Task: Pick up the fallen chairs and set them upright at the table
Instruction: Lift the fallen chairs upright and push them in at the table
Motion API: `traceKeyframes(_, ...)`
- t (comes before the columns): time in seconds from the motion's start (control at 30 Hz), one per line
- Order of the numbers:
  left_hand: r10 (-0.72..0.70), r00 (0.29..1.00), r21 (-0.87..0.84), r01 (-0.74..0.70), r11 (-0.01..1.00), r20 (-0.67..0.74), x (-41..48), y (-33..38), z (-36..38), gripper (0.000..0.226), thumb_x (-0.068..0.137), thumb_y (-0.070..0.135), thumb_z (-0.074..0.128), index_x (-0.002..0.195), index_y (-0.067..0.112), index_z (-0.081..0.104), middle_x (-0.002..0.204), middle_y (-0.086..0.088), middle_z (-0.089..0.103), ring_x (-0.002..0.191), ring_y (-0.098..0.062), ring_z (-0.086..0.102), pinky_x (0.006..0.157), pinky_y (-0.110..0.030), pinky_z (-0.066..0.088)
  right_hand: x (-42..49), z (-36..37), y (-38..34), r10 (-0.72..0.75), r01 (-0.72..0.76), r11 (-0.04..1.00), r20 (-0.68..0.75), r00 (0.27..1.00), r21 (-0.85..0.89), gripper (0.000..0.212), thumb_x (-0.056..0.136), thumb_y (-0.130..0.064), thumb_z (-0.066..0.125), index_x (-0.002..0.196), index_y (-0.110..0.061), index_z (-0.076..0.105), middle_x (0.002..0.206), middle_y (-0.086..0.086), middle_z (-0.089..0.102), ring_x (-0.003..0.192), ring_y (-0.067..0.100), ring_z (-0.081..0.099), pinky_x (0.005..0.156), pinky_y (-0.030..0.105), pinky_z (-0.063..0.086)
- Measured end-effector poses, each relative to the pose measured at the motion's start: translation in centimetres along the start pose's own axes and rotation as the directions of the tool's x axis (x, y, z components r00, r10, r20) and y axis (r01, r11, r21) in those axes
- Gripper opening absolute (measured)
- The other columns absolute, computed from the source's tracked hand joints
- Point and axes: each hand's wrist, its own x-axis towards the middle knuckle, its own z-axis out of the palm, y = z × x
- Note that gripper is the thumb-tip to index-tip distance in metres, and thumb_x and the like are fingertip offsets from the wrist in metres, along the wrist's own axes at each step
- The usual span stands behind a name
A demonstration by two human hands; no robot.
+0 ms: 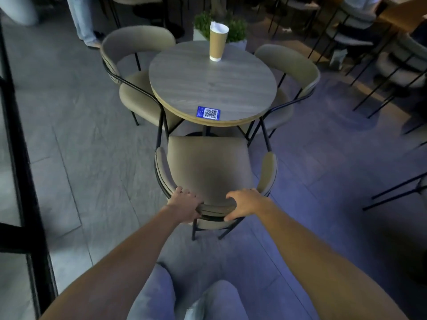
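1. The grip: both hands are closed on the curved backrest of the near chair (209,172). The left hand (184,205) wraps the top rail from its left side, and the right hand (246,203) clasps it from the right, fingers curled over the padded edge and thumb underneath.
2. Just beyond the grip, that chair stands upright on its legs, seat facing the desk (212,84). Its front edge sits close to the rim, though not tucked under.
3. Further out from the grip, on the desk's near rim, lies a blue QR code sticker (208,112). At the far side stands a paper cup (218,42).
4. Beyond the grip to the left, a second chair (136,65) stands upright with its seat partly under the desk. Beyond to the right, a third chair (291,72) stands likewise.
5. Past the desk are small potted plants (235,28), other furniture and people's legs, all too dim to detail.
6. Judged progress: no chair lies fallen in view, and all three at this desk are upright. The task looks nearly done. What seems left is a short push forward to seat the held chair closer, then letting go. Whether fallen chairs remain outside the view cannot be told.
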Motion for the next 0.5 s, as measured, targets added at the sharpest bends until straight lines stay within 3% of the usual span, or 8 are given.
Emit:
traceKeyframes(0.1,-0.023,1.0,0.01,0.023,1.0,0.0,0.2,0.2,0.1,0.039,0.096,0.049,0.05,0.129,0.03,0.057,0.129,-0.005,0.063,0.121,-0.029,0.055,0.108,-0.044,0.031,0.1,1.4,0.1,-0.011,0.009,0.994,-0.019,1.0,-0.113,0.059,0.083,-0.044,0.069,0.138,-0.027,0.055,0.132,0.0,0.063,0.119,0.024,0.059,0.099,0.038,0.045)
traceKeyframes(0.17,-0.038,0.999,-0.01,0.039,0.999,0.012,0.2,0.3,0.3,0.036,0.095,0.048,0.052,0.127,0.032,0.06,0.126,-0.004,0.065,0.119,-0.028,0.057,0.108,-0.043,0.029,-0.1,1.9,0.0,-0.003,-0.003,0.994,-0.052,0.999,-0.114,0.049,0.085,-0.03,0.065,0.134,-0.028,0.06,0.127,0.0,0.066,0.115,0.023,0.061,0.094,0.036,0.049)
traceKeyframes(0.33,-0.037,0.999,-0.055,0.038,0.998,0.026,-0.2,0.4,0.6,0.037,0.094,0.05,0.057,0.126,0.033,0.061,0.125,-0.004,0.065,0.121,-0.028,0.056,0.109,-0.044,0.029,-0.4,2.3,-0.5,-0.007,0.003,0.992,-0.031,0.999,-0.129,0.038,0.084,-0.027,0.065,0.121,-0.026,0.068,0.115,0.001,0.069,0.106,0.024,0.063,0.086,0.037,0.052)
traceKeyframes(0.5,-0.033,0.999,-0.06,0.035,0.998,0.036,-1.4,0.3,1.4,0.031,0.093,0.051,0.058,0.116,0.033,0.062,0.119,-0.002,0.067,0.118,-0.027,0.057,0.108,-0.043,0.03,-0.7,3.4,-1.3,-0.025,0.021,0.989,-0.025,0.999,-0.15,0.043,0.087,-0.028,0.064,0.129,-0.024,0.064,0.122,0.001,0.067,0.112,0.023,0.061,0.089,0.036,0.047)
